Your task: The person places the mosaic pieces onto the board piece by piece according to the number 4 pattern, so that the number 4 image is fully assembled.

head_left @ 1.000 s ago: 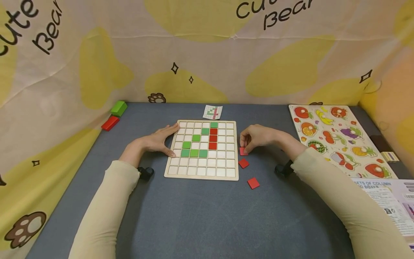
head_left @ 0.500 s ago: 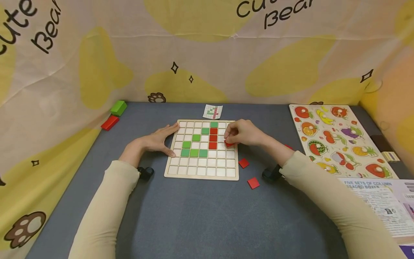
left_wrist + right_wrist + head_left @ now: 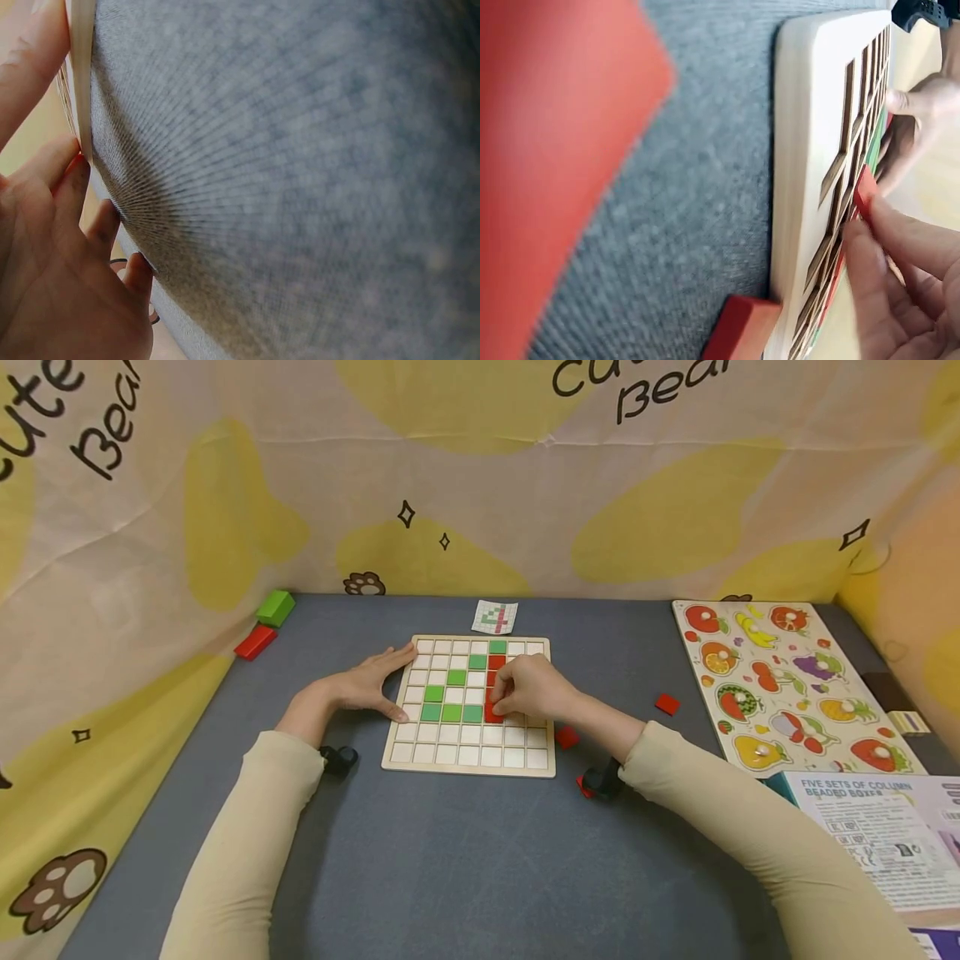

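A wooden grid board (image 3: 468, 770) lies on the dark table, with several green tiles (image 3: 452, 713) in its cells and a column of red tiles (image 3: 497, 662) below one green tile. My left hand (image 3: 356, 687) rests at the board's left edge, fingers spread, thumb near the lower corner. Over the board, my right hand (image 3: 531, 687) pinches a red tile (image 3: 865, 189) between thumb and fingers, at the cell below the red column. In the right wrist view that tile is tilted and partly in the grid. The right fingers hide some red tiles in the head view.
Loose red tiles (image 3: 567, 737) lie right of the board, one of them (image 3: 667, 703) farther right. A small pattern card (image 3: 494, 617) is behind the board. Green (image 3: 276, 608) and red blocks (image 3: 256, 643) sit back left. A fruit puzzle board (image 3: 798, 689) and a box (image 3: 877, 835) stand right.
My right hand has carried a red tile from beside the board leftward over the grid to the red column. The left hand has stayed at the board's left edge.
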`<state>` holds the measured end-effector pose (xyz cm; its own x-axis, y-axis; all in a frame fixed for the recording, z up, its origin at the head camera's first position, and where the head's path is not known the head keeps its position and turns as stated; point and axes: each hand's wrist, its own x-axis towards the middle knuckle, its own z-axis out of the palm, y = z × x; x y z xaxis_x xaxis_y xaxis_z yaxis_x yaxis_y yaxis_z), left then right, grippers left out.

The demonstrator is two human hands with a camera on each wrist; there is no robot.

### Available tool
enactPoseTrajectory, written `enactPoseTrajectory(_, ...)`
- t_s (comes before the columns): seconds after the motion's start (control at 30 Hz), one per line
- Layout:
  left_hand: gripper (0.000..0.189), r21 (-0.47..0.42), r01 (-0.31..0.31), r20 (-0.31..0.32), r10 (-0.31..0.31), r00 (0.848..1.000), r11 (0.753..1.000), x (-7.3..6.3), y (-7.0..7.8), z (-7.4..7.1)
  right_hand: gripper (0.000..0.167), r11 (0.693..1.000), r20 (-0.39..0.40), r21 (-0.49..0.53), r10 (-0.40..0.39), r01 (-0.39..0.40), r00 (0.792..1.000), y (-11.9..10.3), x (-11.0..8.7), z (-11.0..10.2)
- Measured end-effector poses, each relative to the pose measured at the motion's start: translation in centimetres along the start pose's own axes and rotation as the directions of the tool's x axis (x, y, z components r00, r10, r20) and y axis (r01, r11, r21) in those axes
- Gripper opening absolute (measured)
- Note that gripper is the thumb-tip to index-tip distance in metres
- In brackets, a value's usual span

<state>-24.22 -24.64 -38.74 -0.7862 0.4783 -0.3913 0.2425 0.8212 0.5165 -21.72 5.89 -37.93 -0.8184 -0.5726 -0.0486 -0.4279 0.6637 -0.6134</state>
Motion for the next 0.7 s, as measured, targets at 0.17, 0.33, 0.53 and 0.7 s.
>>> enactPoseTrajectory(0.17, 0.118, 0.006, -0.002, 0.001, 0.002, 1.0, 1.0, -0.1, 0.0, 0.0, 0.011, 0.995, -0.006, -0.094, -0.038, 0.038, 0.999, -0.1, 0.0, 0.2)
enactPoseTrajectory(0.33, 0.118, 0.002, 0.003, 0.003, -0.003, 1.0, 1.0, -0.1, 0.1, 0.0, 0.009, 0.989, 0.004, -0.144, -0.014, 0.015, 1.0, -0.3, -0.2, 0.1)
enactPoseTrajectory(0.53, 0.118, -0.005, 0.006, 0.007, -0.006, 1.0, 1.0, -0.1, 0.2, 0.0, 0.009, 0.991, 0.006, -0.128, 0.028, -0.027, 1.0, 0.3, -1.1, -1.5)
enactPoseTrajectory(0.7, 0.119, -0.013, 0.006, 0.008, -0.006, 1.0, 1.0, -0.1, 0.2, -0.1, 0.006, 0.996, 0.043, -0.084, 0.047, -0.043, 0.998, 2.0, -2.5, -3.6)
